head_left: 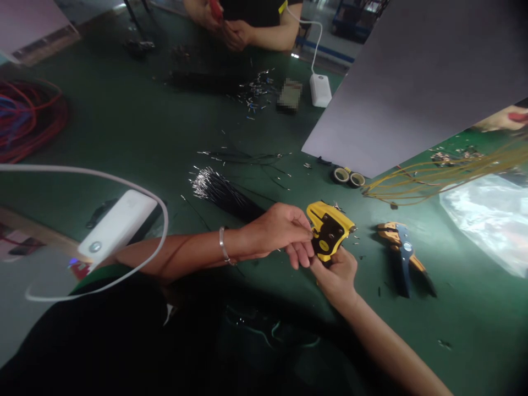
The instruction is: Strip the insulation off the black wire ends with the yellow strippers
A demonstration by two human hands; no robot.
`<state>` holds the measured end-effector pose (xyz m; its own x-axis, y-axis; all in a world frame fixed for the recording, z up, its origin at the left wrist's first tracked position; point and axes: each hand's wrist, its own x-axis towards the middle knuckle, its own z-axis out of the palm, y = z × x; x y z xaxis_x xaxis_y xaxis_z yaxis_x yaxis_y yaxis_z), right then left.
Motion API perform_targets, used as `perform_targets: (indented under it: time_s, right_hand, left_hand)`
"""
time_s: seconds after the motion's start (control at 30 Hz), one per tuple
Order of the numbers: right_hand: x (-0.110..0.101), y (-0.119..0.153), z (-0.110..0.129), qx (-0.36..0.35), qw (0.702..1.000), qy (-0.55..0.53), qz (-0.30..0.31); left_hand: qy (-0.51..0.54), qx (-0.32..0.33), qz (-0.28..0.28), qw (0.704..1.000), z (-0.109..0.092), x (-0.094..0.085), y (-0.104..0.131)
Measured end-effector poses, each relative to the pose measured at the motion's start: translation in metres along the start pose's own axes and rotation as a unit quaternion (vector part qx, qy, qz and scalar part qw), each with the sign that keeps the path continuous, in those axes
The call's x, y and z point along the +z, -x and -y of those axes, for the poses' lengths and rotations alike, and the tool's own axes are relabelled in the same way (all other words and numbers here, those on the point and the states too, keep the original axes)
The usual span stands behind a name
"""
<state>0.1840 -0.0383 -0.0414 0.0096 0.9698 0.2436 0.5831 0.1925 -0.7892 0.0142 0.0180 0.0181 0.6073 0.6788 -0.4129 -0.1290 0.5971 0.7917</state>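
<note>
My right hand [336, 272] is wrapped round a pair of yellow-and-black crimping pliers [328, 228], its head turned up and its handles hidden in my palm. My left hand [289, 234] is at the left side of the pliers' head, with thumb and forefinger pinched together. What these fingertips hold is too small to make out. To the left, beyond my left wrist, lies a thick bundle of black wires [231, 195] with bright metal tips. A few single black wires [251, 158] are spread behind it.
Right of my hands lie orange-and-blue wire strippers [402, 253]. Two tape rolls [348, 176], yellow wires [412, 176] and a clear plastic bag [490, 220] are beyond. A grey panel [396, 82] slants over the right. Across the green table [124, 121], another person's hands [237, 33] hold something red near scattered terminals [258, 93].
</note>
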Motion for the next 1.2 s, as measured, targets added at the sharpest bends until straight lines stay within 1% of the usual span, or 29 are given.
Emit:
perform_targets:
  time_s: [0.13,0.3,0.43,0.63,0.87,1.2]
  right_hand:
    - [0.001,0.002,-0.004,-0.003,1.000,0.002,-0.002]
    - [0.004,0.005,-0.009,0.021,1.000,-0.018,0.003]
    - [0.004,0.004,-0.007,0.020,1.000,-0.012,0.010]
    - [0.003,0.002,-0.003,0.006,1.000,-0.001,0.003]
    - [0.004,0.000,0.002,-0.006,1.000,0.012,-0.011]
    - [0.006,-0.001,0.004,-0.014,1.000,0.021,-0.014]
  left_hand:
    - [0.000,0.006,0.007,1.000,0.001,0.000,0.000]
    - [0.008,0.006,0.009,1.000,0.002,0.000,0.000]
    - [0.004,0.002,0.006,1.000,0.003,0.000,-0.001]
    - [0.006,0.005,0.006,1.000,0.003,-0.001,-0.002]
    - [-0.006,-0.009,-0.012,1.000,-0.001,0.002,0.000]
    - [0.004,-0.001,-0.014,1.000,0.001,0.000,-0.002]
